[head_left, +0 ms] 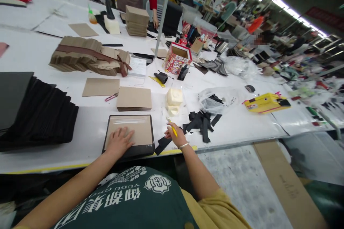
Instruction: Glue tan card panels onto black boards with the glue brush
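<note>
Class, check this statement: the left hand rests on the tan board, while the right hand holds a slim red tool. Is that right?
Not quite: the slim tool in the right hand is yellow, not red, as the head view shows. The left hand does rest on the tan board.

Bright strip lights (279,3), long white table (247,128).

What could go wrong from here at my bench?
The left hand lies flat on the tan board, close to the white streaks; if they are wet, fingers might smear them. The right hand, holding a yellow tool, could knock the cream container just beyond it, or drag the loose black strips beside it.
</note>
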Action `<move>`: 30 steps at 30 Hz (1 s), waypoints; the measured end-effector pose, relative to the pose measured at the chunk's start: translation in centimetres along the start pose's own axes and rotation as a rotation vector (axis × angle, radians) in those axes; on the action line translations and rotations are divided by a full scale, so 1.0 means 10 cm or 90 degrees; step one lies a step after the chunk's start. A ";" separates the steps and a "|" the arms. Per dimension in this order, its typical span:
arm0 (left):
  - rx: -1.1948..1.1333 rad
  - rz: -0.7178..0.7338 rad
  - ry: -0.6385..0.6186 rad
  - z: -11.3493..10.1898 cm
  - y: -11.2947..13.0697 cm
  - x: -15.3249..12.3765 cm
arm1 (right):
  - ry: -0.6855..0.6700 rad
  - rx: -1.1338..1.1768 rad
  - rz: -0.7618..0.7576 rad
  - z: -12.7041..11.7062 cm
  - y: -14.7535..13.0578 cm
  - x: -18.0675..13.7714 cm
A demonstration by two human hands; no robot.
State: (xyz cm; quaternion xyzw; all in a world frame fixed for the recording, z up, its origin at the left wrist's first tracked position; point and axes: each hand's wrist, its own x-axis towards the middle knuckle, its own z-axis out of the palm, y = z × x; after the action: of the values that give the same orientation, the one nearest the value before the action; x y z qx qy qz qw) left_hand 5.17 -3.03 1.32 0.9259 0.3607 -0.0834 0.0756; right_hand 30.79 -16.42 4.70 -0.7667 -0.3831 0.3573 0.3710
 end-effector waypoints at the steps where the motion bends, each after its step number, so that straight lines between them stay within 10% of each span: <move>1: 0.000 0.003 -0.002 -0.01 0.00 0.00 | 0.019 -0.071 -0.006 0.07 0.10 -0.11; 6: 0.009 0.002 -0.007 -0.04 0.02 0.01 | 0.091 -0.467 0.018 0.51 0.64 -0.38; 15: -0.002 0.005 -0.001 -0.03 0.04 0.01 | 0.061 -0.614 0.040 0.62 0.90 -0.23; 24: -0.047 -0.016 -0.035 -0.17 0.03 0.08 | 0.222 -0.301 0.029 0.23 0.43 -0.24; 30: -0.375 0.146 0.040 -0.69 0.36 0.18 | 0.060 0.115 -0.107 0.06 -0.42 -0.32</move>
State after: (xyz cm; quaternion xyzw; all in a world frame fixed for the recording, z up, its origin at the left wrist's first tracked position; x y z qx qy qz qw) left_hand 9.62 -3.08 7.93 0.9008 0.2651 0.0626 0.3382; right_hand 27.48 -17.14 8.78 -0.7112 -0.3945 0.3213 0.4851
